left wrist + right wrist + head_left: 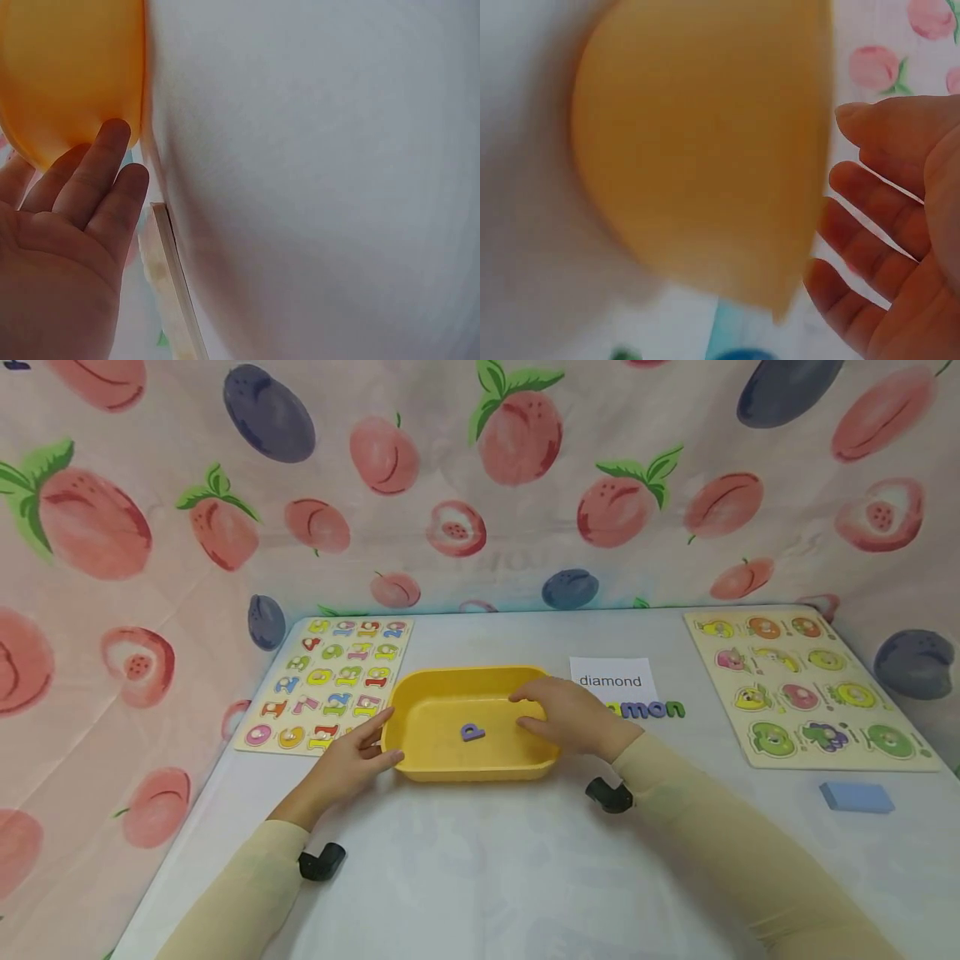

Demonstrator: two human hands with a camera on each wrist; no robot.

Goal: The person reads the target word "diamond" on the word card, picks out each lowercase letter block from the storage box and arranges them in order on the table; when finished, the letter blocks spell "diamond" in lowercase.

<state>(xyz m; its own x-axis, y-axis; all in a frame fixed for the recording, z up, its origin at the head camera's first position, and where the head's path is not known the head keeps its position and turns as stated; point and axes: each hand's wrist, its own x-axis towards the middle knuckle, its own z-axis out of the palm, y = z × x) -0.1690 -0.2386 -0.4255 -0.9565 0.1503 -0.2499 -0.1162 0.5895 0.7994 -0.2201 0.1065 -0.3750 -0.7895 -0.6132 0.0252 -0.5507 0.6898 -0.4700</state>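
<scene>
A yellow plastic tray sits on the white table, a single purple letter lying inside. At the tray's left end is my left hand, its fairly straight fingers resting against the outer wall and the thumb near the front rim. The left wrist view shows these fingers along the tray's side. My right hand is over the tray's right end with loosely bent fingers and nothing between them. In the right wrist view, thumb and fingertips are beside the rim. Coloured letters ending in "mon" stand partly hidden behind that hand.
A white card printed "diamond" lies behind the letters. A number puzzle board is at the left, beside the tray. To the right are a fruit puzzle board and a blue block. A fruit-patterned cloth rises behind the table.
</scene>
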